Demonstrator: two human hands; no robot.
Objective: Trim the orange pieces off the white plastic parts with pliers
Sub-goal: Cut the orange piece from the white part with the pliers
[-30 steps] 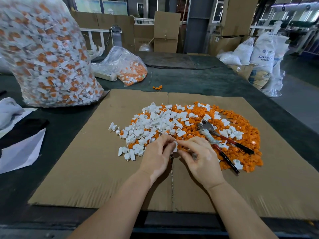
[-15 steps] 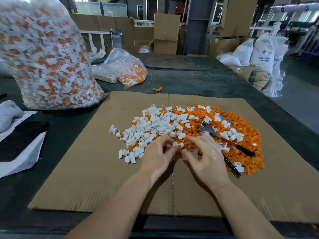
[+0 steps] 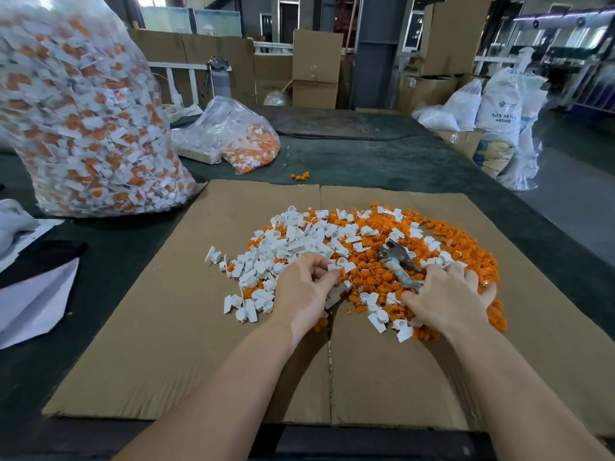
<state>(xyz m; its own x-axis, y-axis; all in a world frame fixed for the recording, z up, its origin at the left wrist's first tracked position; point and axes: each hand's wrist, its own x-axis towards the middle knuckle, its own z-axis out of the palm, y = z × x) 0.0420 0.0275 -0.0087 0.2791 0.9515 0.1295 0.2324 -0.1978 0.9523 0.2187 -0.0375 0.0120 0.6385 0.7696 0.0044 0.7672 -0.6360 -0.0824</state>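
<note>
Cardboard on the dark table carries your pile, where your left hand pinches a light, stiff white part at its body and your right hand curls around the pliers handles.

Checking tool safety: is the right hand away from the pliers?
No, the right hand lies over the handles of the pliers on the orange pile.

The dark table carries a flat sheet of cardboard in the near middle. At far left stands a big clear bag of parts, with a smaller bag to its right. White papers lie at the near left.
</note>
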